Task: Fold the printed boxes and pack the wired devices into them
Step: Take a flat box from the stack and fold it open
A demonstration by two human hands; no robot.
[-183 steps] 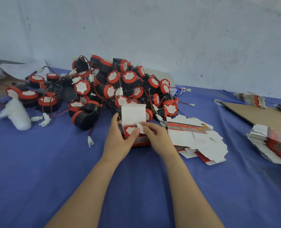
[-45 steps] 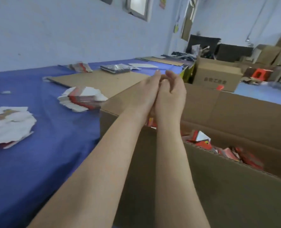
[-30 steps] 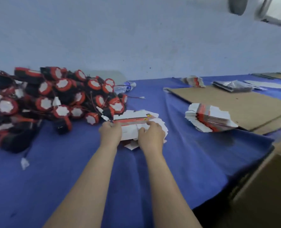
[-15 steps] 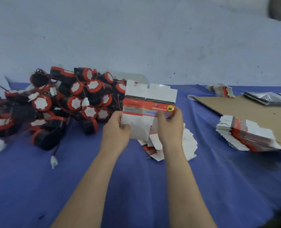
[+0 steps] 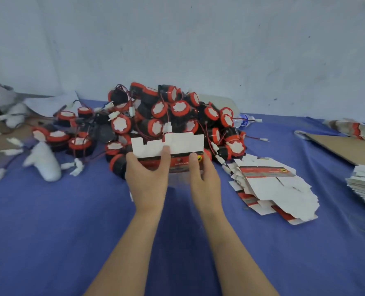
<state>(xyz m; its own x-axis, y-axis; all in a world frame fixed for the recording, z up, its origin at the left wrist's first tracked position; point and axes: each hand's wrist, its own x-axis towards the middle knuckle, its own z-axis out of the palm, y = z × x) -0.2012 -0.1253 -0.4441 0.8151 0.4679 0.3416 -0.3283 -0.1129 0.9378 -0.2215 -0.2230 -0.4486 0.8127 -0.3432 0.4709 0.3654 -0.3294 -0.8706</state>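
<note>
I hold one flat printed box blank point(image 5: 177, 144), white with a red and black band, in front of the device pile. My left hand point(image 5: 148, 178) grips its left part, thumb on the front face. My right hand point(image 5: 205, 178) grips its right part with the thumb over the red band. Behind it lies a heap of round black wired devices point(image 5: 168, 112) with red rims, white faces and thin wires ending in white plugs. A loose stack of flat box blanks point(image 5: 271, 184) lies on the blue cloth to the right of my hands.
The table has a blue cloth point(image 5: 49, 231). White foam pieces point(image 5: 46, 163) and more devices lie at the left. A brown cardboard sheet point(image 5: 348, 148) and more stacked blanks point(image 5: 363, 184) sit at the right edge. A wall stands close behind the pile.
I have lowered the box blank from upright at chest height to lower and nearer the device pile. The view has shifted left, so the pile is now centred.
</note>
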